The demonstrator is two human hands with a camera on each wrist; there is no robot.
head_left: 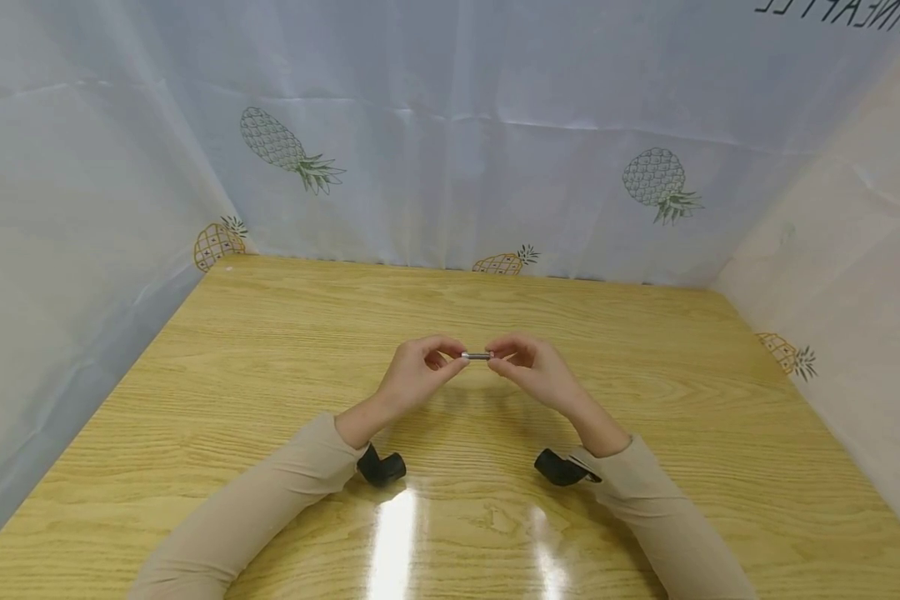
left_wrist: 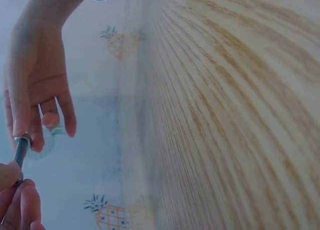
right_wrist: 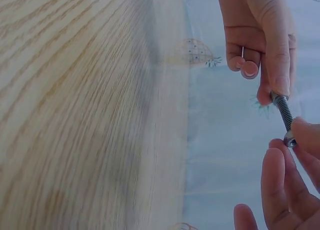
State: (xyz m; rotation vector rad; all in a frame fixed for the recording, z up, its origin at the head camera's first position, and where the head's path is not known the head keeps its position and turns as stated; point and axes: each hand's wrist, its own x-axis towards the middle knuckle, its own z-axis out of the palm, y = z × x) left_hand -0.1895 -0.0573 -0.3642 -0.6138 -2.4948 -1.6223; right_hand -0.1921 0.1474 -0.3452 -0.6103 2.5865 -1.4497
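Observation:
Both hands hold a short metal bolt (head_left: pixel 477 356) level between them, above the table. My left hand (head_left: pixel 412 372) pinches one end between thumb and fingertips. The other end is pinched by my right hand (head_left: pixel 536 370) in the same way. Threads show along the bolt (right_wrist: pixel 285 113) in the right wrist view. A wider round piece sits at the right hand's end; fingertips partly cover it, so I cannot tell whether it is a nut or the bolt's head. In the left wrist view, the bolt (left_wrist: pixel 20 152) runs between the two hands' fingertips.
Beneath the hands lies a wood-grain table (head_left: pixel 307 317) with bright reflections near its front. A pale curtain (head_left: pixel 435 183) printed with pineapples stands along the back and both sides. Black wrist mounts (head_left: pixel 381 468) stick out under the beige sleeves (head_left: pixel 270 500).

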